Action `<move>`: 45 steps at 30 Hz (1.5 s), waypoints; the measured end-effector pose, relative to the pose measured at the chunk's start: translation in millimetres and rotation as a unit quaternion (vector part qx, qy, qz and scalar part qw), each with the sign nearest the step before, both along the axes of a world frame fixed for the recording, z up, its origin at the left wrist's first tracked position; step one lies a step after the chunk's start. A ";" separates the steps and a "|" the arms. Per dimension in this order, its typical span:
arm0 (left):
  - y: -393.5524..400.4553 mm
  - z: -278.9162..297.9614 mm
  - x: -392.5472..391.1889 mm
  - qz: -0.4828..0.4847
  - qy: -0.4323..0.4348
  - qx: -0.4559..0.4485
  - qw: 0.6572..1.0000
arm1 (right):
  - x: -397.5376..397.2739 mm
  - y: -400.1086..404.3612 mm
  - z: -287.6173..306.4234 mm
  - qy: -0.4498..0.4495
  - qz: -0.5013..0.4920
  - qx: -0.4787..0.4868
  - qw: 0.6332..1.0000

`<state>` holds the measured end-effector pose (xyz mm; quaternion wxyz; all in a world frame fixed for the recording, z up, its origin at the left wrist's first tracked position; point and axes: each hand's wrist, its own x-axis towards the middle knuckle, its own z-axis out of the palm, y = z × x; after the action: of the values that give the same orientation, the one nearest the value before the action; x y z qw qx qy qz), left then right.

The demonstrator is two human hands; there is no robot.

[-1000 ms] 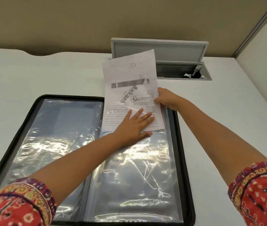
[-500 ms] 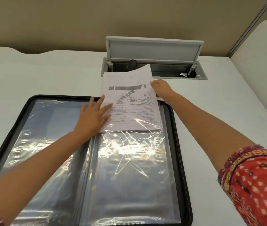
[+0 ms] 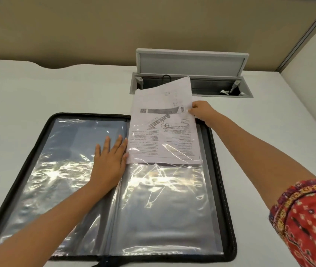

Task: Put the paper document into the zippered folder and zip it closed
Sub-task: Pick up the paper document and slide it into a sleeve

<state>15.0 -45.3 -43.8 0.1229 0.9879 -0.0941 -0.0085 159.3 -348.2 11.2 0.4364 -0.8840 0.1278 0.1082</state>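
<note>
The zippered folder (image 3: pixel 37 143) lies spread open and flat on the white counter (image 3: pixel 37 89), its black zip edge framing two pages of clear, shiny plastic sleeves. The paper document (image 3: pixel 163 128), a printed sheet with a grey banner and a QR code near its top, sits over the upper part of the right-hand page. Its lower half is tucked under the glossy plastic of the right sleeve (image 3: pixel 165 199), while its upper half sticks out past the folder's far edge and tilts up off the counter.

The right hand (image 3: pixel 201 112) holds the document at its right edge, about level with the grey banner, thumb and fingers pinching the sheet. The hand sits just above the folder's far right corner.

The left hand (image 3: pixel 109 160) lies flat, fingers straight and slightly spread, pressing on the left sleeve (image 3: pixel 60 170) close to the folder's middle fold. Its fingertips on the right side reach the document's left edge; whether they touch the sheet or only the plastic beside it cannot be told.

Beyond the folder, a grey cable hatch (image 3: pixel 192 60) stands open in the counter, its lid raised; the document's top corner overlaps the view of the recess. A red patterned sleeve (image 3: pixel 307 218) covers the right upper arm.
</note>
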 end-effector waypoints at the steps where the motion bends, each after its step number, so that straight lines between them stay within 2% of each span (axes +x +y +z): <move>1: -0.8 -0.3 1.5 0.005 -0.001 -0.002 1.000 | -2.5 -1.2 1.8 0.001 0.011 -0.006 1.000; 7: -4.0 2.1 9.6 0.023 -0.011 -0.032 0.999 | -19.1 -9.6 13.1 0.035 0.130 0.031 0.990; 9: -3.3 2.5 10.0 0.025 -0.013 -0.042 0.999 | -18.9 -15.3 13.6 0.049 0.141 0.047 0.988; 13: -2.2 2.5 10.1 0.007 -0.017 -0.019 1.000 | -10.5 -15.1 16.1 0.027 0.090 0.025 0.995; 16: -2.2 2.5 11.9 0.000 -0.015 0.002 1.000 | 0.1 -6.8 16.5 0.000 0.042 0.053 0.998; 22: -1.8 1.2 11.4 0.000 -0.014 0.003 1.000 | 26.3 6.8 28.4 -0.104 -0.036 0.067 0.992; 24: -1.9 1.3 10.9 0.001 -0.014 0.002 1.000 | 33.1 9.8 34.7 -0.105 0.004 0.035 0.994; 26: -2.5 1.4 10.6 0.001 -0.016 0.003 1.000 | 40.1 12.4 40.1 -0.106 0.077 -0.079 0.988; 28: -3.6 1.6 10.2 0.006 -0.019 -0.003 1.000 | 45.9 15.5 45.3 -0.113 0.139 -0.203 0.963; 31: -5.2 1.8 8.9 0.018 -0.031 -0.029 0.999 | 49.8 19.0 52.6 -0.074 0.184 -0.283 0.938; 35: -5.2 1.1 8.2 0.022 -0.038 -0.044 0.998 | 45.5 15.2 55.2 0.016 0.243 -0.287 0.926; 39: -4.7 1.1 8.0 0.024 -0.035 -0.063 0.997 | 38.7 6.3 53.2 0.034 0.277 -0.253 0.927; 45: -4.9 0.8 8.0 0.034 -0.037 -0.083 0.995 | 28.5 0.3 52.3 0.097 0.362 -0.283 0.883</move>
<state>23.1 -50.3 -42.9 0.2010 0.9765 -0.0657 0.0404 187.8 -347.9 63.6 0.0831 -0.9397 -0.1347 0.3033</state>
